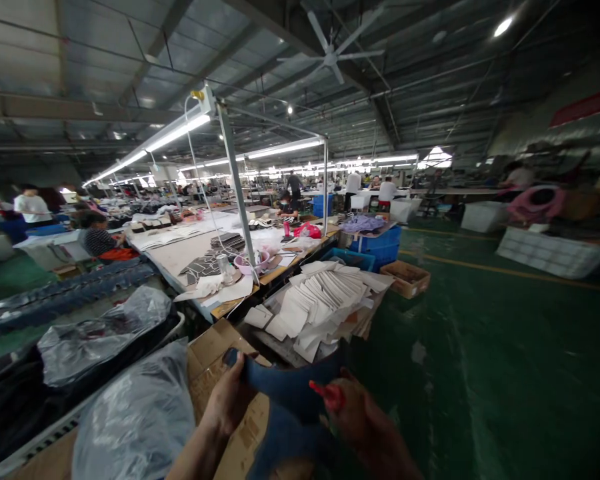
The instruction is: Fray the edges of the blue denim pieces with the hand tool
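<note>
My left hand [229, 399] is closed on one end of a dark blue piece of fabric [295, 381], with the thumb on top. The fabric stretches in a curve from this hand towards the right. My right hand [367, 419], dark and blurred, is wrapped round a squeeze bottle with a red nozzle [333, 397]. The nozzle points left, over the blue fabric or just in front of it; I cannot tell if they touch. Most of the bottle's body is hidden in the fingers. Below the hands lies more blue fabric [285, 437], and a cardboard sheet [247, 437] is under the left hand.
Stacked pale sheets [315, 300] lie just ahead, beside a long worktable [185, 253] with a metal post [237, 190]. Clear plastic bags [135, 407] are at left. A cardboard box [405, 279] stands on the green floor [505, 360]. A seated person [100, 240] is at left.
</note>
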### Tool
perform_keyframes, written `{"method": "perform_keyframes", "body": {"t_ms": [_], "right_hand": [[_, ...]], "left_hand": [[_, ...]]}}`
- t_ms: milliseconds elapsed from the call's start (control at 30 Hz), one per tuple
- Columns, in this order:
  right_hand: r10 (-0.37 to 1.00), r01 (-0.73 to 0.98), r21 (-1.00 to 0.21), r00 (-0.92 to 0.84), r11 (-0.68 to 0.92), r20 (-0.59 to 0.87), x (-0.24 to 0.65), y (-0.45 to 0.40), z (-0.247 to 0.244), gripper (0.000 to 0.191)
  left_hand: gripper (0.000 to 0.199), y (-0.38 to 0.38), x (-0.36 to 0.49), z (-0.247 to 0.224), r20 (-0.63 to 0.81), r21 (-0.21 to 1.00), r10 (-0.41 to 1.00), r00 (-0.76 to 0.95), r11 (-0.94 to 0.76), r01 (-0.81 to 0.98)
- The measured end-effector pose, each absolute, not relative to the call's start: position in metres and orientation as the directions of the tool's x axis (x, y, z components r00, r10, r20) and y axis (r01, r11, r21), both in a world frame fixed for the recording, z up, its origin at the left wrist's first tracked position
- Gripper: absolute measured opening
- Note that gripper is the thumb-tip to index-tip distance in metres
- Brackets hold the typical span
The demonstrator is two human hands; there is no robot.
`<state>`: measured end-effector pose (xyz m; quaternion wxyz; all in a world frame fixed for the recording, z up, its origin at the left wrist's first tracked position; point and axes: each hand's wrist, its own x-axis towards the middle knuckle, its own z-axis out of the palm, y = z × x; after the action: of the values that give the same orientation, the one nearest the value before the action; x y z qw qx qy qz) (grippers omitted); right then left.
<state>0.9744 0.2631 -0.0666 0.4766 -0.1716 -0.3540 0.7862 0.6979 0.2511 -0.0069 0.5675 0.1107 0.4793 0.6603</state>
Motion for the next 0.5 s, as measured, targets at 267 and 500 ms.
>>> {"method": "perform_keyframes", "body": {"t_ms": [267,500], "right_hand": [[0.761,-0.595,-0.581,-0.645,-0.555,-0.067,0.945,0.256,-0.090,0.055],[0.662,-0.486,-0.573,-0.737,-0.660,-0.138,0.934,0.236,-0.097,0.052]], "left_hand": [[0.050,0.194,0.727,-0.101,-0.626,0.656,0.776,0.077,0.577,-0.485],[0.047,0.247,0.719,-0.036,-0.286,0.955,0.958,0.027,0.288,-0.079]]}}
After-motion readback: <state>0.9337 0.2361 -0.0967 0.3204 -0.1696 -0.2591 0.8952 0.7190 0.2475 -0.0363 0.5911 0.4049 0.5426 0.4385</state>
